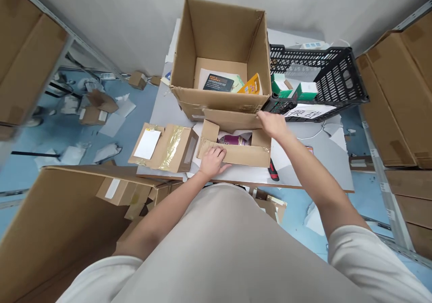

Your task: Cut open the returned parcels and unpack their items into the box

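Observation:
A small cardboard box (236,155) lies on the table in front of me with its flaps raised. Inside it a purple item (232,139) shows in part, with white paper around it; its kind I cannot make out. My left hand (212,162) rests on the near flap, fingers lying on the cardboard and thumb apart. At the far flap's right corner, my right hand (272,124) is closed on the edge. A red and black box cutter (273,171) lies right of the box, its upper end partly hidden.
A large open carton (219,97) behind holds several flat packages. To its right stands a black plastic crate (357,80) with green-and-white boxes. A taped cardboard box (178,152) sits at left. A big carton (67,213) is by my left arm; stacked cartons (398,96) stand right.

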Demonstrator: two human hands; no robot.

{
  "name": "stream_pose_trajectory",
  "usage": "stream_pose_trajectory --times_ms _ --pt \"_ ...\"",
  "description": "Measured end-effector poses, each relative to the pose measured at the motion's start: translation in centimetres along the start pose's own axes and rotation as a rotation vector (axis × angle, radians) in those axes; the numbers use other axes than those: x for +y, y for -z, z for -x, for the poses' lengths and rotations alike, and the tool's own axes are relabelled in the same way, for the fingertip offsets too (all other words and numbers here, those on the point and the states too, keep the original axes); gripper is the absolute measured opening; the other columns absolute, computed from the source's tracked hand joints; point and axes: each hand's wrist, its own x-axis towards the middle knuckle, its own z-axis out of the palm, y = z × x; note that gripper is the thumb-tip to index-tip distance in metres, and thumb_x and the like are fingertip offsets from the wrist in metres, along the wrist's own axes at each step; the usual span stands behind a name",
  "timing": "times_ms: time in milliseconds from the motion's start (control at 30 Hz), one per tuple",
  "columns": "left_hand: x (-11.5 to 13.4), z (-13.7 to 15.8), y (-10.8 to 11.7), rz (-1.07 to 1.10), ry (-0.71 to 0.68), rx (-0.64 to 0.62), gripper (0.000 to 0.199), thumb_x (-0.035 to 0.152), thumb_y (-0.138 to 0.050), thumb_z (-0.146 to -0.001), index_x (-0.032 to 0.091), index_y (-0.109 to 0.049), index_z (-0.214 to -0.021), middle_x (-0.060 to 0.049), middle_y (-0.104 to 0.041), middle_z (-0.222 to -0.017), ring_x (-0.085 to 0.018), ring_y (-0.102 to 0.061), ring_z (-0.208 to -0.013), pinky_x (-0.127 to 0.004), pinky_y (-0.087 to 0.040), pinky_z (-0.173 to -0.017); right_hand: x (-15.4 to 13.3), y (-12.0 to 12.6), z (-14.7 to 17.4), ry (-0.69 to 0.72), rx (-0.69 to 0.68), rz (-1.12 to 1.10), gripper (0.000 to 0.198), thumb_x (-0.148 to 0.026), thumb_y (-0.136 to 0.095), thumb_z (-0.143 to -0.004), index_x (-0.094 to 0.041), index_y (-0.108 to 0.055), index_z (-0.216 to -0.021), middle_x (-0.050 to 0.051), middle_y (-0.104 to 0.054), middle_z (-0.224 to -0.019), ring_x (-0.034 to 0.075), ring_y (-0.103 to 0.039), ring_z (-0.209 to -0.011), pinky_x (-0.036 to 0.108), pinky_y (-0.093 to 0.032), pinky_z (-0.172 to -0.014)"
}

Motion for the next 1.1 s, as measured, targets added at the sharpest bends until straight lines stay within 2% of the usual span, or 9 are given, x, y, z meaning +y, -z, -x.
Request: stream_pose_trajectory --times_ms 133,233,400,500,700,800,900,1000,1100 --pt "0.6 0.2 0.8 0.007 0.017 0.026 0.065 0.059 -0.056 -0.079 0.016 -0.052 -0.128 -0.018 -0.053 -0.129 -0.033 -0.047 -0.122 -0.05 -0.027 -0.11 -0.4 -0.1 -1.8 -0.161 0.251 -0.003 0.038 -0.037 -0.034 -0.097 -0.014 -0.054 -0.119 0.017 -0.059 -0.117 0.029 -0.05 -0.108 0.044 -0.032 -0.093" --pt "-0.1 0.1 2.3 0.021 0.004 0.032 0.075 0.065 -0.055 -0.075 0.014 -0.049 -0.13 -0.02 -0.045 -0.139 -0.035 -0.039 -0.131 -0.052 -0.022 -0.112 -1.9 -1.6 -0.2 -0.098 0.326 0.005 0.033 -0.024 -0.035 -0.096 -0.02 -0.056 -0.121 0.015 -0.053 -0.13 0.029 -0.044 -0.119 0.048 -0.025 -0.101" --pt "-5.2 -1.5 6.0 0.061 0.026 -0.077 0.1 0.074 -0.055 -0.066 0.013 -0.034 -0.144 -0.018 -0.032 -0.151 -0.039 -0.024 -0.14 -0.06 -0.009 -0.114 -3.8 -1.5 4.4 0.293 -0.102 -0.118 0.037 -0.03 -0.046 -0.093 -0.019 -0.054 -0.127 0.014 -0.061 -0.121 0.027 -0.053 -0.111 0.038 -0.036 -0.092" --pt "-8.4 -2.8 7.2 0.193 0.095 -0.2 0.082 0.065 -0.03 -0.084 0.012 -0.029 -0.146 -0.015 -0.03 -0.153 -0.03 -0.027 -0.142 -0.051 -0.02 -0.115 -4.8 0.0 7.2 0.183 -0.27 -0.117 0.042 -0.04 -0.056 -0.086 -0.017 -0.055 -0.122 0.013 -0.067 -0.108 0.025 -0.061 -0.095 0.031 -0.041 -0.076" --pt "-11.1 -4.3 7.6 0.204 0.061 -0.351 0.073 0.058 -0.02 -0.088 0.018 -0.025 -0.149 -0.01 -0.025 -0.155 -0.03 -0.019 -0.145 -0.053 -0.022 -0.113 -9.0 -1.0 14.3 -0.037 -0.133 0.004 0.025 -0.013 -0.038 -0.091 -0.02 -0.061 -0.096 0.011 -0.069 -0.092 0.021 -0.063 -0.079 0.027 -0.039 -0.063" --pt "-10.4 -4.5 7.7 0.14 0.05 -0.333 0.072 0.061 -0.02 -0.087 0.021 -0.034 -0.146 -0.01 -0.033 -0.152 -0.033 -0.017 -0.145 -0.061 -0.015 -0.112 -10.2 -2.7 17.0 0.016 -0.105 -0.101 0.025 -0.015 -0.04 -0.091 -0.02 -0.061 -0.103 0.014 -0.066 -0.114 0.024 -0.062 -0.099 0.031 -0.045 -0.077" --pt "-7.6 -4.7 7.4 -0.056 0.058 -0.163 0.085 0.075 -0.038 -0.075 0.02 -0.045 -0.14 -0.016 -0.05 -0.139 -0.042 -0.016 -0.142 -0.071 0.004 -0.106 -10.0 -2.8 17.3 0.158 -0.096 -0.287 0.029 -0.032 -0.046 -0.092 -0.017 -0.06 -0.113 0.016 -0.053 -0.136 0.027 -0.049 -0.126 0.037 -0.044 -0.094" --pt "-3.6 -5.0 6.7 -0.175 0.076 -0.053 0.085 0.078 -0.044 -0.071 0.016 -0.058 -0.128 -0.021 -0.064 -0.115 -0.048 -0.034 -0.131 -0.071 0.009 -0.104 -9.0 -1.2 14.5 0.152 -0.19 -0.354 0.031 -0.032 -0.038 -0.096 -0.018 -0.064 -0.107 0.013 -0.064 -0.12 0.023 -0.06 -0.112 0.033 -0.046 -0.091" --pt "-0.5 -5.4 6.1 -0.185 0.006 -0.135 0.072 0.072 -0.046 -0.075 0.015 -0.067 -0.115 -0.021 -0.068 -0.101 -0.045 -0.051 -0.113 -0.069 -0.004 -0.105 -8.5 0.3 9.9 0.133 -0.271 -0.216 0.027 -0.024 -0.047 -0.092 -0.017 -0.063 -0.112 0.012 -0.07 -0.104 0.023 -0.066 -0.096 0.031 -0.047 -0.081"
